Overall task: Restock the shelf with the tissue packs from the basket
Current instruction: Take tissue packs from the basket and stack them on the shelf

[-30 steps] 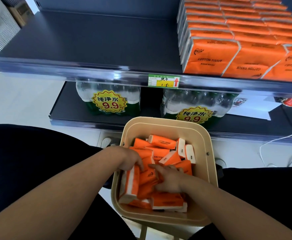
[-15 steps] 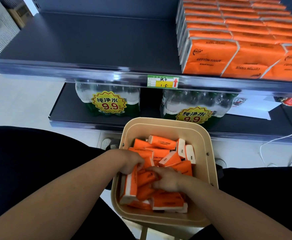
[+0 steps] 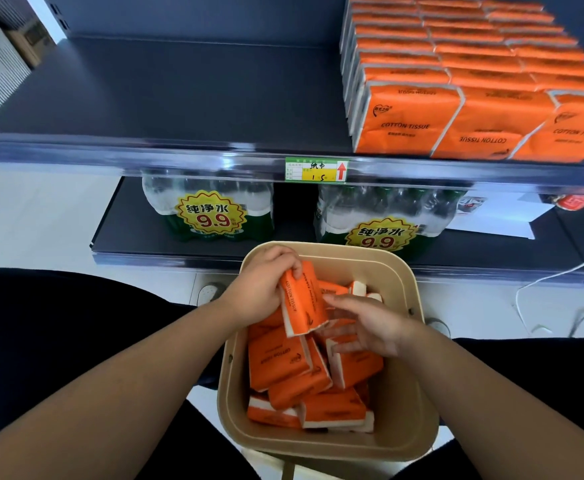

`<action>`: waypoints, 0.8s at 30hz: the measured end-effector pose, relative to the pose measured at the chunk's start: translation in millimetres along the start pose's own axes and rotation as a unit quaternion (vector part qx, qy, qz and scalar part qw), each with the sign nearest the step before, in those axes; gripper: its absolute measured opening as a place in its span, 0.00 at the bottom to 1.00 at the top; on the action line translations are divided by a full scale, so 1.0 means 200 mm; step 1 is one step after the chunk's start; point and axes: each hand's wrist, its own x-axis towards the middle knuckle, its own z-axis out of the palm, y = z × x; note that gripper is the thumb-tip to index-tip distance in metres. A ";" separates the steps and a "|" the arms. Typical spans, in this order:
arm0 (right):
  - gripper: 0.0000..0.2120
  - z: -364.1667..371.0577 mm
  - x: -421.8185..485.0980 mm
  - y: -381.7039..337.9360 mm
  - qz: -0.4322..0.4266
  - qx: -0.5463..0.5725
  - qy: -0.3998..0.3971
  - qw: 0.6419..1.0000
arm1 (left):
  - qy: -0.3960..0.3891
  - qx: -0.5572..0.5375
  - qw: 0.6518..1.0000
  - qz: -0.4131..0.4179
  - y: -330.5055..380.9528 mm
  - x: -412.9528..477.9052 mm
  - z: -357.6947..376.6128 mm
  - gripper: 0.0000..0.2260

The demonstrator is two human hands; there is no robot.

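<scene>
Hands above beige plastic basket (image 3: 401, 410): left hand (image 3: 257, 291) grips two glossy orange tissue packs (image 3: 306, 301), right hand (image 3: 370, 329), fingers loose, touches them.

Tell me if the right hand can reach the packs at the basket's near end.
Probably yes. The right hand is open inside the basket, just beyond those packs, and nothing covers them; the left hand holds its pack farther off.
</scene>
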 end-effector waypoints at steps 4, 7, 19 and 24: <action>0.27 -0.04 0.00 0.03 0.006 0.056 -0.012 0.998 | 0.020 -0.008 1.000 -0.019 0.01 -0.02 0.04 0.17; 0.29 -0.05 -0.01 0.06 0.035 0.055 -0.078 0.995 | 0.043 0.015 0.999 0.007 0.03 -0.05 0.08 0.16; 0.27 -0.04 0.01 0.03 -0.050 0.101 -0.006 0.994 | 0.029 -0.006 1.000 -0.008 0.04 -0.04 0.09 0.18; 0.33 -0.03 0.02 0.03 -0.089 0.129 -0.009 0.988 | 0.036 -0.072 0.988 -0.135 -0.04 -0.02 0.11 0.25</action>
